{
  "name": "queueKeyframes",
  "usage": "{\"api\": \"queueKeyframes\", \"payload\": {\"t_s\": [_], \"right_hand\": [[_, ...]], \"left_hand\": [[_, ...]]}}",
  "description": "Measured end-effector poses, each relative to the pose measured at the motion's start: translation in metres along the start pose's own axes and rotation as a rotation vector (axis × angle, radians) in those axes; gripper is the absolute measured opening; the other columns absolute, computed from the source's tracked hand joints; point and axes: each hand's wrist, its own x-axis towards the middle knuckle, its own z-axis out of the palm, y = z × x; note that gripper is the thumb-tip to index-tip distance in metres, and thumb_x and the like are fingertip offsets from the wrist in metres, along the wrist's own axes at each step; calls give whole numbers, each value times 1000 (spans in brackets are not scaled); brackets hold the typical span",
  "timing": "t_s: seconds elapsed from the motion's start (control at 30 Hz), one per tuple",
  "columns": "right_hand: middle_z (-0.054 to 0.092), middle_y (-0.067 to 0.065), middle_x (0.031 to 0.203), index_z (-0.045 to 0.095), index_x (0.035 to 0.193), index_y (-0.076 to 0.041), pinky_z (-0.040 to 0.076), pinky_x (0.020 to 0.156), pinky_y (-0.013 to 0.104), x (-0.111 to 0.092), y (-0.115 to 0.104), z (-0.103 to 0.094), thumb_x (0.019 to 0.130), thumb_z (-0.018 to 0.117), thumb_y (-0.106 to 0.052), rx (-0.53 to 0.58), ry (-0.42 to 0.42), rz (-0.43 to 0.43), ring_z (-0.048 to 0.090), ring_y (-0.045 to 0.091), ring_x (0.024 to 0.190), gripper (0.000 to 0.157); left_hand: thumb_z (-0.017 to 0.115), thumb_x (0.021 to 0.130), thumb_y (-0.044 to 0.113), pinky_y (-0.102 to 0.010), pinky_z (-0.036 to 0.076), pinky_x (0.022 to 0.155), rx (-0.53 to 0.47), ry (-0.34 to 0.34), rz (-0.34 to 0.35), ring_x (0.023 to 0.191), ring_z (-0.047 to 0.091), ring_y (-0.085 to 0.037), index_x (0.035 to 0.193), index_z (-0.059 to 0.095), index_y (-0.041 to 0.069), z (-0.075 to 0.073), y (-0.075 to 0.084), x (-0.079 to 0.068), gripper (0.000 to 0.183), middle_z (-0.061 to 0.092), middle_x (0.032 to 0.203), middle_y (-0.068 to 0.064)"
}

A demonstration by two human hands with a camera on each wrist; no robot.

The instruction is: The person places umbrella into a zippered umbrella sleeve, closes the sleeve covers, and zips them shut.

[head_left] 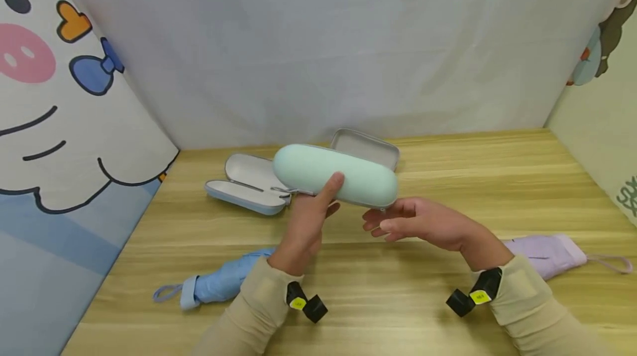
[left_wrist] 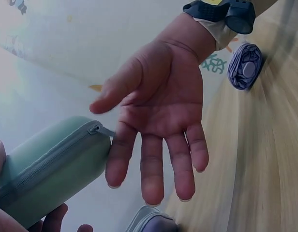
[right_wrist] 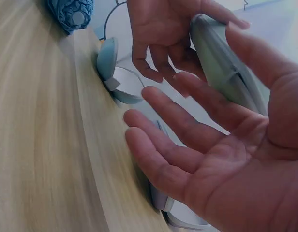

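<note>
My left hand (head_left: 302, 231) holds a mint green hard zip case (head_left: 301, 167) above the table, thumb laid across its front and fingers behind and below. The zip runs shut along the edge of this case (left_wrist: 52, 164), its pull hanging at the end in the left wrist view. My right hand (head_left: 430, 224) is held out by the right end of the case, its fingers loosely spread and the palm (left_wrist: 161, 92) bare. In the right wrist view, the right fingers (right_wrist: 183, 121) lie beside the case without curling round it.
An open blue case (head_left: 239, 195) with a pale lining stands on the table at the back left. Another open case (head_left: 368, 148) is partly hidden behind the green one. A folded blue umbrella (head_left: 224, 281) lies front left, a folded lilac umbrella (head_left: 549, 256) at the right.
</note>
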Motion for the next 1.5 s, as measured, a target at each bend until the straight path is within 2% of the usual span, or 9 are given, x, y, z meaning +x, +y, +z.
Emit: {"api": "queueKeyframes", "payload": {"t_s": [0.23, 0.43, 0.7, 0.9, 1.0, 1.17, 1.27, 1.4, 1.5], "right_hand": [[68, 19, 127, 65, 127, 8, 52, 98, 45, 1, 5, 6, 107, 57, -18, -17, 100, -34, 62, 40, 122, 33], [71, 18, 122, 70, 121, 6, 54, 97, 42, 2, 4, 9, 110, 52, -20, -86, 165, -74, 67, 31, 118, 33], [75, 5, 117, 77, 115, -8, 52, 96, 38, -7, -17, 4, 109, 56, -21, -382, 295, -88, 67, 21, 115, 25], [76, 2, 112, 78, 114, -9, 53, 93, 28, -18, -32, -2, 107, 58, -12, -521, 366, -201, 68, 13, 109, 21], [73, 7, 121, 78, 114, -8, 53, 92, 27, -20, -35, -3, 106, 59, -8, -550, 392, -247, 67, 15, 112, 21], [60, 17, 141, 78, 109, -8, 53, 96, 46, -22, -35, -4, 104, 62, -9, -579, 463, -234, 59, 35, 126, 17], [57, 18, 144, 79, 106, -9, 51, 97, 45, -22, -35, -5, 104, 63, -9, -600, 493, -224, 55, 39, 130, 16], [56, 16, 145, 80, 104, -11, 49, 93, 26, -22, -36, -6, 103, 65, -8, -632, 509, -249, 55, 34, 130, 16], [56, 15, 145, 80, 104, -11, 49, 93, 24, -21, -35, -5, 102, 65, -7, -641, 510, -263, 54, 33, 130, 16]], "left_hand": [[73, 97, 26, -47, 47, 99, 24, 11, -3, 116, 58, -26, 147, 40, 7, 3, 3, 2, 63, 55, 136, -15], [74, 97, 28, -43, 46, 95, 39, 31, 1, 114, 57, -23, 147, 38, 8, 3, 5, 5, 65, 55, 135, -14], [67, 100, 36, -45, 45, 96, 9, 54, 17, 106, 57, -21, 147, 38, 8, 0, 5, 6, 62, 55, 131, -15], [66, 98, 41, -45, 48, 96, -51, 62, 22, 99, 64, -19, 146, 40, 7, 1, 3, 3, 64, 60, 128, -15], [65, 97, 40, -41, 51, 91, -63, 50, 20, 94, 67, -17, 145, 40, 6, 0, 1, 3, 64, 62, 125, -15], [63, 97, 40, -41, 54, 88, -43, 12, -55, 89, 69, -16, 142, 44, 1, -2, 3, 2, 63, 66, 121, -19], [62, 97, 40, -45, 53, 92, -27, -49, -91, 93, 70, -19, 145, 42, 0, -3, 4, 3, 65, 65, 125, -22], [59, 97, 41, -50, 50, 98, 4, -148, -121, 104, 70, -26, 148, 38, 0, -5, 2, 4, 68, 61, 132, -26], [57, 96, 43, -54, 48, 102, 26, -229, -165, 113, 67, -34, 150, 33, 1, -4, 0, 4, 73, 56, 138, -27]]}}
